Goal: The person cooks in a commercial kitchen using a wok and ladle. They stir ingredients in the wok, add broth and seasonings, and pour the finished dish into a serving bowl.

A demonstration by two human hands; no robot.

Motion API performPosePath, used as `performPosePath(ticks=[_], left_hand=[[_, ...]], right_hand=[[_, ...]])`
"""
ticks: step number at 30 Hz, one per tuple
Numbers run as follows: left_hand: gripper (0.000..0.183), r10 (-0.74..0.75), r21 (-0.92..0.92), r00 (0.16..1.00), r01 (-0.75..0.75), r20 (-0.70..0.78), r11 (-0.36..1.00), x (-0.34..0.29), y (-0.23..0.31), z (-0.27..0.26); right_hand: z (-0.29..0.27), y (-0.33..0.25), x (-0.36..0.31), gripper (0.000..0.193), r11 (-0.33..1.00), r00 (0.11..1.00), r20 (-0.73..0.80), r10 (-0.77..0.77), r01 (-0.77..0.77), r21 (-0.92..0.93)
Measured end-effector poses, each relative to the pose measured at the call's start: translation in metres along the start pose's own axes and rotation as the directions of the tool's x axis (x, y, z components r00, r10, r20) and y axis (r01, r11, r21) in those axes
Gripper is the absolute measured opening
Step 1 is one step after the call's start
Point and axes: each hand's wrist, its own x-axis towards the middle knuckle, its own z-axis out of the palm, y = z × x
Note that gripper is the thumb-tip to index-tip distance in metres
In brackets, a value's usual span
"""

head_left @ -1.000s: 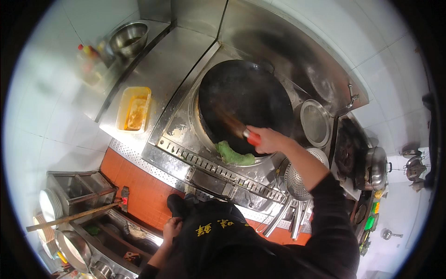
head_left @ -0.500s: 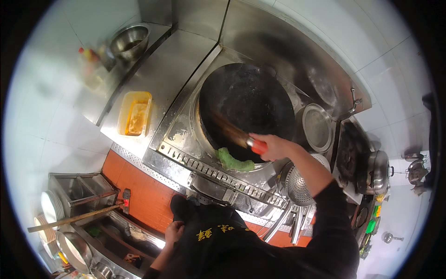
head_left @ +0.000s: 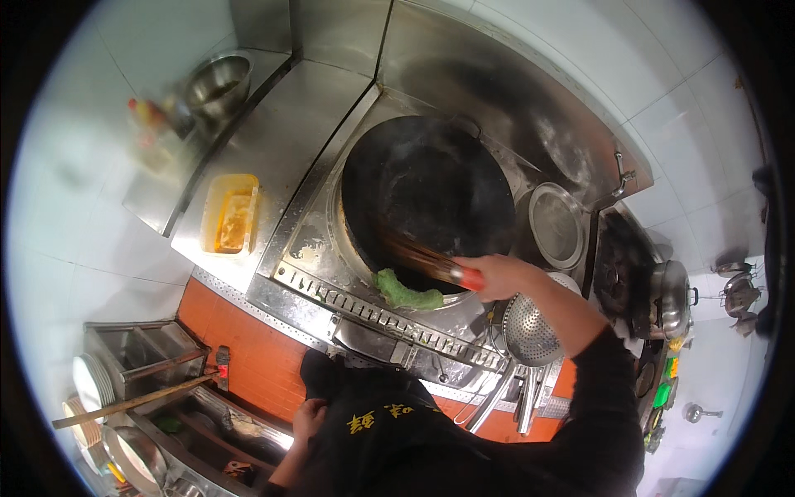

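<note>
My right hand (head_left: 502, 277) is closed around the red handle of a bamboo wok brush (head_left: 416, 258). The brush's brown bristles reach down into the near side of a big black wok (head_left: 431, 178), which has faint haze over it. A crumpled green cloth (head_left: 406, 291) lies at the wok's near rim, just left of and below the brush handle. Down at my side, my left hand (head_left: 308, 419) rests against my dark apron (head_left: 389, 439); its fingers are mostly hidden there, so its grip does not show.
Right of the wok stands a round metal pot (head_left: 556, 225). Nearer me, a perforated strainer (head_left: 532, 330) extends its handle over the stove edge. A yellowish plastic tub (head_left: 232, 214) sits on the left steel counter, with a steel bowl (head_left: 219, 85) farther back. A wooden pole (head_left: 137, 401) crosses the lower left.
My right hand has drawn the brush slightly right and nearer me along the wok's near side. The view has shifted a little. My left hand remains at my side.
</note>
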Motion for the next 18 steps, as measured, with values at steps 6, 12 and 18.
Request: performPosePath(ticks=[6,12,18], left_hand=[[0.024,-0.127,-0.068,0.992,0.128,0.017,0.989,-0.008,-0.014,-0.002],[0.024,-0.064,-0.043,0.998,0.064,0.002,0.997,-0.001,-0.016,0.000],[0.023,-0.100,-0.054,0.995,0.100,0.007,0.993,-0.002,-0.016,-0.001]], right_hand=[[-0.011,-0.004,0.060,0.085,0.901,0.891,-0.306,0.336,-0.399,-0.172],[-0.002,-0.036,0.073,0.097,0.975,0.964,-0.253,0.075,-0.019,0.220],[-0.003,-0.004,0.005,0.080,0.916,0.964,-0.142,0.223,-0.257,-0.306]])
